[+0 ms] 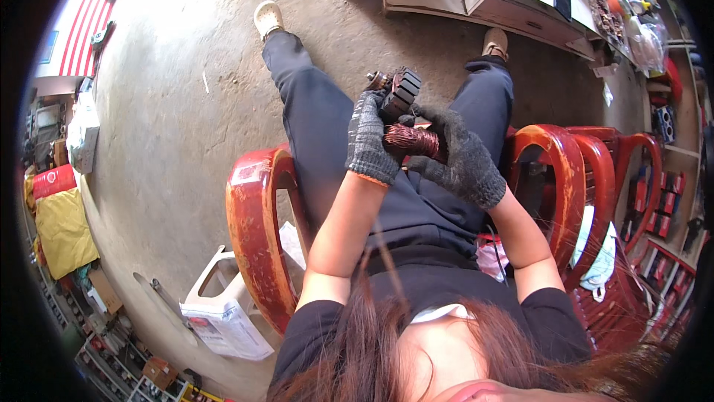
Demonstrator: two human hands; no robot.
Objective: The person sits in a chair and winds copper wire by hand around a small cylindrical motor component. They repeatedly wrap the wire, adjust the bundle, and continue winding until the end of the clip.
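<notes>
Over my lap, my left hand (366,138) in a dark grey knit glove is closed round a motor armature (402,94). Its dark slotted core sticks out past my fingers, with a short metal shaft end to its left. Just below the core, between my palms, is a thick coil of reddish copper wire (411,140). Whether the coil is joined to the armature is hidden by the gloves. My right hand (465,158), gloved the same, is closed about the right end of the coil, its fingertips near the core.
I sit in a worn red wooden armchair (249,216). A workbench (513,19) with a phone (562,0) and plastic bags stands ahead at the right. A pale stool (216,283) with a printed plastic bag is at my left. Shelves with boxes line both sides.
</notes>
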